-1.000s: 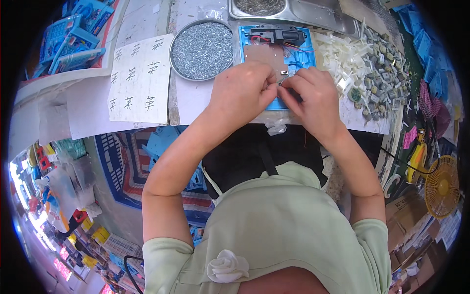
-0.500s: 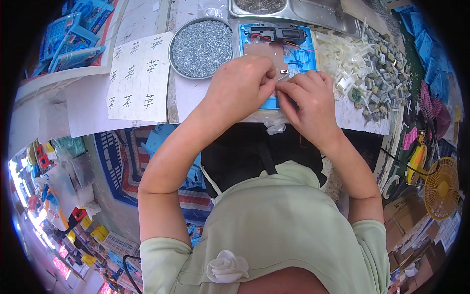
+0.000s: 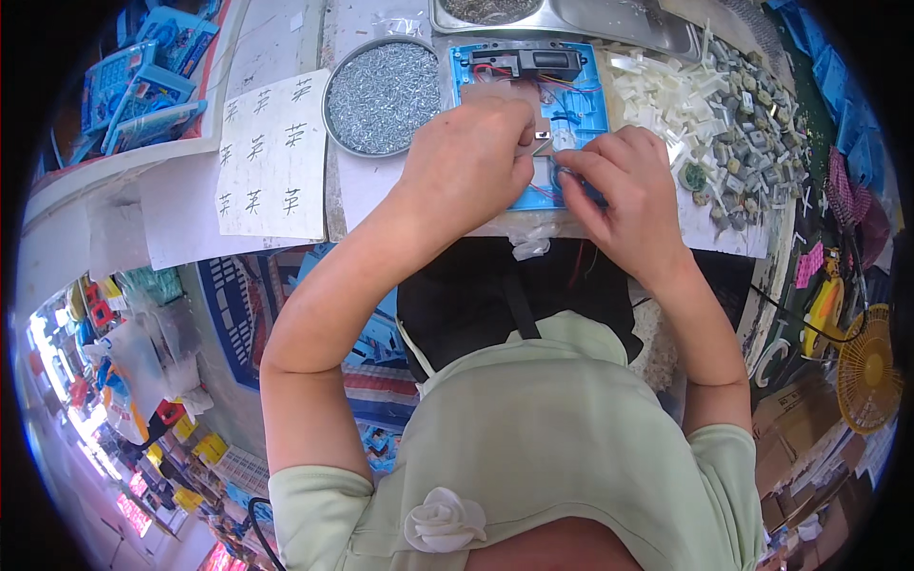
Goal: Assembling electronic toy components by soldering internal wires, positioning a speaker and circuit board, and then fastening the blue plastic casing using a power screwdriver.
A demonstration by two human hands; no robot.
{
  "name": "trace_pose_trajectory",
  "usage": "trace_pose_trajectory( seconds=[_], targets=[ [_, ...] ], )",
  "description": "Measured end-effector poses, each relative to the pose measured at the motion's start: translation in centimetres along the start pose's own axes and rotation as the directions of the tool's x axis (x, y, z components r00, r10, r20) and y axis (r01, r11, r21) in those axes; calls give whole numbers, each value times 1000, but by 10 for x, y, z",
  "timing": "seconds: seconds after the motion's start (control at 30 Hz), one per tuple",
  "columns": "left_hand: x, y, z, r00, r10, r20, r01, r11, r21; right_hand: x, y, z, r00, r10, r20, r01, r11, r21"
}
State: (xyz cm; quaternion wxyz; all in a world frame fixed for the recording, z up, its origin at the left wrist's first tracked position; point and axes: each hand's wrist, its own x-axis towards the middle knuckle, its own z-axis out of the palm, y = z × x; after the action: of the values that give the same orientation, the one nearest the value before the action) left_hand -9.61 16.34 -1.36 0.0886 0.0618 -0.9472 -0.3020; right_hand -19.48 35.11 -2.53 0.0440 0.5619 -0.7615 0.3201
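Two hands, left hand (image 3: 466, 157) and right hand (image 3: 624, 186), fingers pinching parts on blue case (image 3: 581, 105), white marked sheet (image 3: 271, 157) left of it

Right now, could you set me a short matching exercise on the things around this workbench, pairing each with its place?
Things:
1. round tray of screws
2. blue casing
3. pile of white plastic parts
4. sheet with handwritten marks

Places:
a. under both hands
b. far left of the bench
c. right of the casing
d. just left of the casing

Pairs: 1-d, 2-a, 3-c, 4-b
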Motion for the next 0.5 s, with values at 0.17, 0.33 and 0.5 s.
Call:
trace_pose_trajectory(
  seconds=[0.17, 0.33, 0.5],
  targets=[
    [2, 1, 1, 1000, -21, 17, 21, 1000, 4, 1, 5, 6, 1000, -28, -4, 28, 1000, -10],
    [8, 4, -10, 986, -98, 137, 101, 995, -11, 4, 5, 2, 998, -43, 55, 46, 997, -54],
    [12, 6, -8, 991, -93, 101, 89, 995, 45, 7, 9, -3, 991, -71, 118, 78, 995, -63]
  ],
)
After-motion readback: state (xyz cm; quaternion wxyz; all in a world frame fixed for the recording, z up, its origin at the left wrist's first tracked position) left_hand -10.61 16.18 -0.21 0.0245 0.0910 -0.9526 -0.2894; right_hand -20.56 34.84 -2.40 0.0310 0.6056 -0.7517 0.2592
